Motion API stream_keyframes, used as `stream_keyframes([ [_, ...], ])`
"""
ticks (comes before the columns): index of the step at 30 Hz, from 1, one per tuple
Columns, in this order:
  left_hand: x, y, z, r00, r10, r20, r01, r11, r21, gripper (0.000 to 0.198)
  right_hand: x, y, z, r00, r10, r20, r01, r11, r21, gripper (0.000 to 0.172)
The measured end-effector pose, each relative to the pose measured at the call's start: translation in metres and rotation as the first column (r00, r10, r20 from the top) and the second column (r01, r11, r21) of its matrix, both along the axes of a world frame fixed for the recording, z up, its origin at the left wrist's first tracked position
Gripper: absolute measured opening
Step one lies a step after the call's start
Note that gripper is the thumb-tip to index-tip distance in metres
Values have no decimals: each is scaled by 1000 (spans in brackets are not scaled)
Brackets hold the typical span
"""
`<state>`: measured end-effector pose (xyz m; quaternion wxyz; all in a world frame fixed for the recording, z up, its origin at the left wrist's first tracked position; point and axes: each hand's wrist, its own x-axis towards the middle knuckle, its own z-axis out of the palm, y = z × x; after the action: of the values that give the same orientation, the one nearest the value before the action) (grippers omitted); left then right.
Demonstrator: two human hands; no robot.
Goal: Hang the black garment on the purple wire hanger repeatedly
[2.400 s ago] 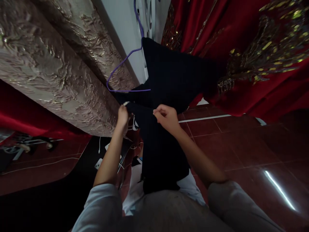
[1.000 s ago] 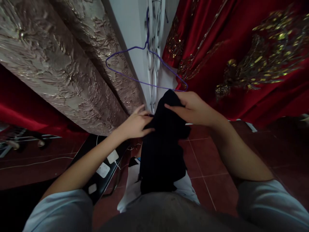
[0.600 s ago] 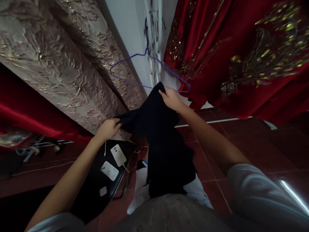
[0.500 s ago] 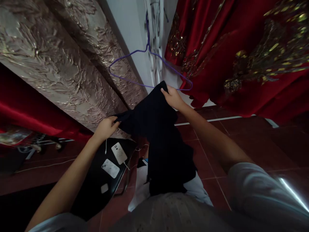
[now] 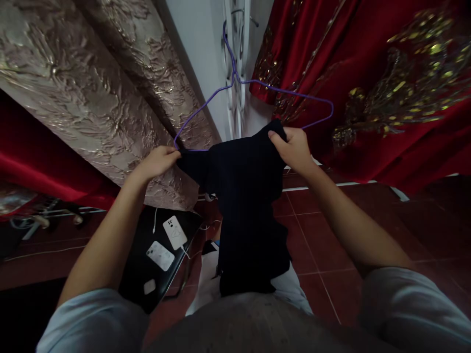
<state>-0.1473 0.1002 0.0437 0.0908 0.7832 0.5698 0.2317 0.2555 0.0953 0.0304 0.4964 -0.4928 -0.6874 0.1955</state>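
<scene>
A black or very dark navy garment (image 5: 246,196) hangs stretched between my hands, its lower part falling over my lap. I cannot make out what kind of garment it is. My left hand (image 5: 158,161) pinches its left upper corner, near the left end of a purple clothes hanger (image 5: 235,78). At the right upper corner, my right hand (image 5: 292,147) grips the cloth with the thumb on top. The hanger hangs by its hook on a white rack (image 5: 235,113). Its bottom bar passes behind the garment's upper edge, so part of it is hidden.
Pale textured fabric (image 5: 121,98) hangs at the left, and red cloth with gold sequins (image 5: 368,88) at the right. On a black table (image 5: 140,284) lie two phones (image 5: 174,233), a small white square item (image 5: 149,286) and cables. The floor (image 5: 316,235) has red tiles.
Both hands have risen and moved further apart, spreading the garment's top edge wider, closer to the hanger. The hanger has tilted and turned, its right end now higher and further right.
</scene>
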Motion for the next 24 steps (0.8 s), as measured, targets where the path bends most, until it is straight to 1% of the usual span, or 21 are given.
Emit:
stream_keyframes([
  [1, 2, 2, 1, 1000, -26, -4, 26, 999, -38, 25, 0, 0, 0, 1000, 6, 5, -6, 1000, -2, 46],
  [2, 4, 2, 3, 999, -51, -3, 51, 998, -37, 21, 0, 0, -1, 1000, 11, 8, -11, 1000, -7, 46],
  [3, 6, 1, 7, 997, -75, 5, 75, 997, 15, 16, -1, 1, -3, 1000, 16, 8, -16, 1000, -13, 46],
  [5, 10, -2, 17, 995, -97, 19, 91, 976, 200, 11, -5, 1, -5, 999, 32, 1, -32, 999, -28, 47],
  [6, 11, -4, 22, 995, -101, 8, 96, 964, 249, 10, -7, 2, -6, 999, 39, -6, -39, 999, -32, 47],
  [7, 10, -5, 26, 995, -101, -15, 101, 959, 264, 9, -8, 2, -7, 999, 40, -12, -41, 999, -30, 47],
  [9, 5, -8, 31, 987, -120, -108, 143, 959, 246, 9, -8, 1, -7, 999, 32, -11, -32, 999, -19, 47],
  [11, -2, -12, 34, 966, -151, -211, 200, 950, 239, 13, -6, 1, -5, 1000, 14, 4, -14, 1000, -12, 47],
  [12, -4, -14, 37, 961, -152, -232, 213, 941, 264, 15, -5, 1, -4, 1000, 6, 9, -6, 1000, -13, 47],
  [13, -5, -18, 40, 964, -145, -224, 210, 931, 300, 18, -4, 2, -4, 1000, 1, 9, -1, 1000, -17, 48],
  [15, 2, -24, 47, 986, -107, -126, 147, 917, 370, 20, -5, 2, -3, 1000, 6, -27, -7, 999, -38, 49],
  [16, 10, -26, 52, 995, -87, -52, 100, 914, 393, 22, -7, 2, -4, 998, 21, -63, -25, 998, -64, 49],
  [18, 31, -25, 59, 993, -81, 81, 43, 921, 388, 24, -12, 0, -5, 985, 78, -153, -100, 984, -145, 49],
  [19, 43, -22, 62, 988, -92, 125, 39, 926, 376, 26, -14, -2, -5, 974, 112, -197, -150, 970, -189, 47],
  [21, 63, -11, 62, 979, -133, 158, 65, 926, 373, 29, -15, -10, -3, 948, 189, -255, -252, 936, -245, 42],
  [24, 76, 9, 54, 969, -202, 144, 121, 892, 436, 27, -6, -26, 6, 913, 314, -261, -375, 898, -229, 25],
])
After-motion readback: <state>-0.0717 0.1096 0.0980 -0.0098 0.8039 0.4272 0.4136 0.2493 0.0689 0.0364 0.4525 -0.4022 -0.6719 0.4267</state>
